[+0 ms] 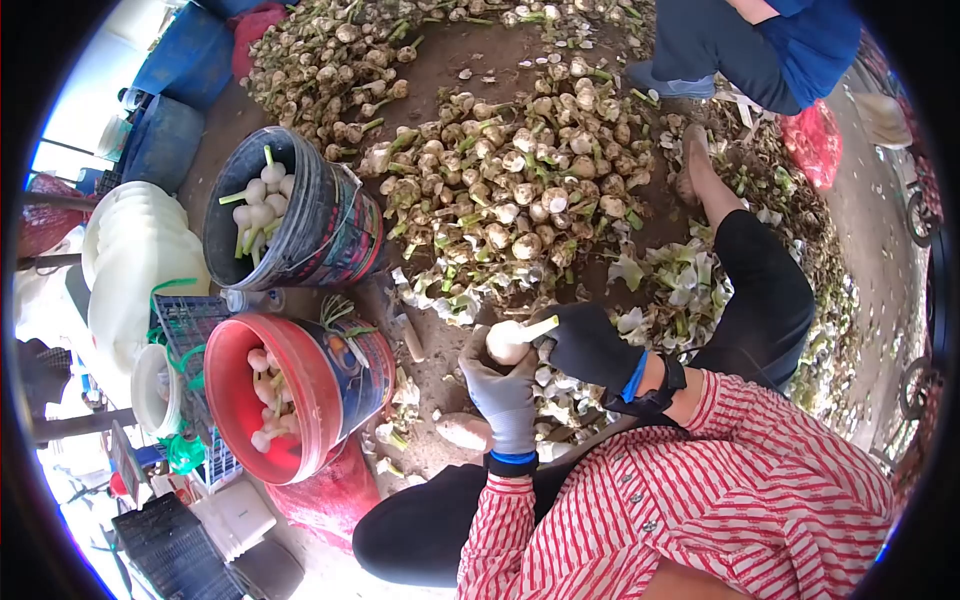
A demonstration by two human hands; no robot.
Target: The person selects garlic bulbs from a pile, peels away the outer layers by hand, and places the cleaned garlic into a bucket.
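Note:
A white garlic bulb (pixel 507 343) with a short green stem is between my two hands, above the ground by my lap. My left hand (pixel 503 400), in a grey glove with a blue cuff band, is closed around the bulb from below. My right hand (pixel 592 347), in a dark glove, has its fingers curled against the bulb at the stem side. Whether those fingers also hold a tool is hidden. Just beyond my hands lies a large heap of garlic bulbs (pixel 520 170), dirt-stained, some with green stems.
A black bucket (pixel 345 230) and a red bucket (pixel 315 400), both holding cleaned garlic, stand at left. Peeled skins (pixel 690 290) litter the ground. Another person's leg (pixel 700 45) shows at top right. Blue barrels (pixel 165 140) and a pink sack (pixel 330 495) are at left.

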